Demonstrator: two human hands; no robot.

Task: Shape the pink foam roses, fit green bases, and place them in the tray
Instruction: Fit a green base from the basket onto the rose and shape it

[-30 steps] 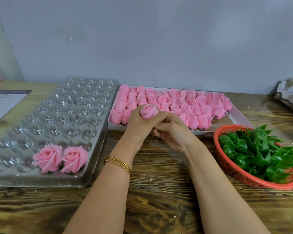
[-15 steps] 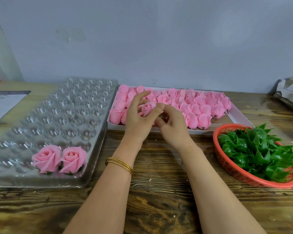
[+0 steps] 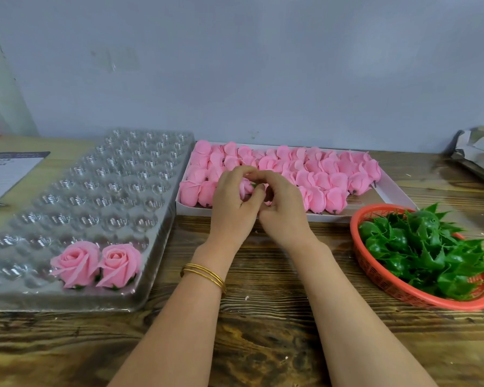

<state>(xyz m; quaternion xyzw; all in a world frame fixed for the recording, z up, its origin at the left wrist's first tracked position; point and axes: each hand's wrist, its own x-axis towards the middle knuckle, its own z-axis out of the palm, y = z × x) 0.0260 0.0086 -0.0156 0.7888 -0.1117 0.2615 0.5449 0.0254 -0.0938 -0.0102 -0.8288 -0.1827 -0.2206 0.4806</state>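
Wooden bench [image 3: 263, 289]: left hand [image 3: 232, 202] and right hand [image 3: 282, 208] are together, fingers curled round one pink rose [image 3: 246, 187]. Clear tray [image 3: 95, 191] lies at 8 o'clock from the rose; left hand is nearer.

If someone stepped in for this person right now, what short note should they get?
Hands: left hand and right hand both grip one rose by the near edge of the box. A bit of green shows at it, perhaps a base going on.
Done: two finished roses sit side by side in the tray.
Left: finish this rose and tray it, then do the many in the box, taking bases from the basket.
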